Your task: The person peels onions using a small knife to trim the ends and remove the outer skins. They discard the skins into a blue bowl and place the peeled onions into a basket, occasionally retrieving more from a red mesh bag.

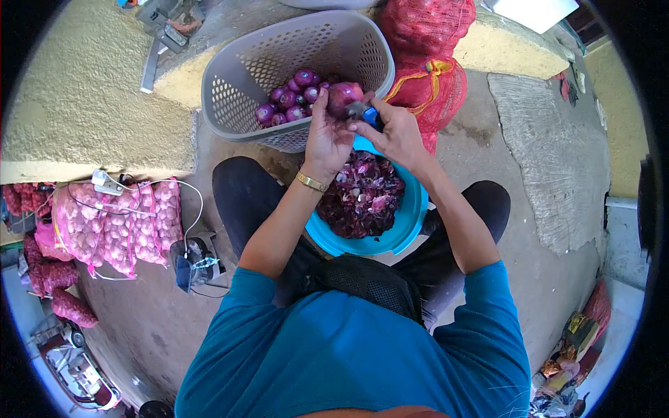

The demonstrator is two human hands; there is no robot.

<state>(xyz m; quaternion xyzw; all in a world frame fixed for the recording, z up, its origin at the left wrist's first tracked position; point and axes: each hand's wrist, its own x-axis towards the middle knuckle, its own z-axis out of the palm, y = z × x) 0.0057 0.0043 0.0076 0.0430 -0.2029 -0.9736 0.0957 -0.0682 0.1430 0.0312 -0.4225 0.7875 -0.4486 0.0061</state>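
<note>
My left hand [326,143], with a gold-coloured watch at its wrist, is closed around a red onion [345,96]. My right hand [398,134] grips a small blue-handled knife [372,115] against the onion's near side; most of its blade is hidden or blurred. Just beyond both hands stands a grey perforated basket [230,63] with several shiny purple onions [286,97] at its bottom. Between my knees, below the hands, a turquoise basin [417,216] holds a heap of dark red onion skins [362,195].
Red mesh sacks [432,83] are stacked right of the basket. Pink net bags of bulbs [111,223] lie at left, with a power strip [108,182] and cables across them. A black device [195,265] stands near my left leg. A rough grey mat [550,153] covers the floor at right.
</note>
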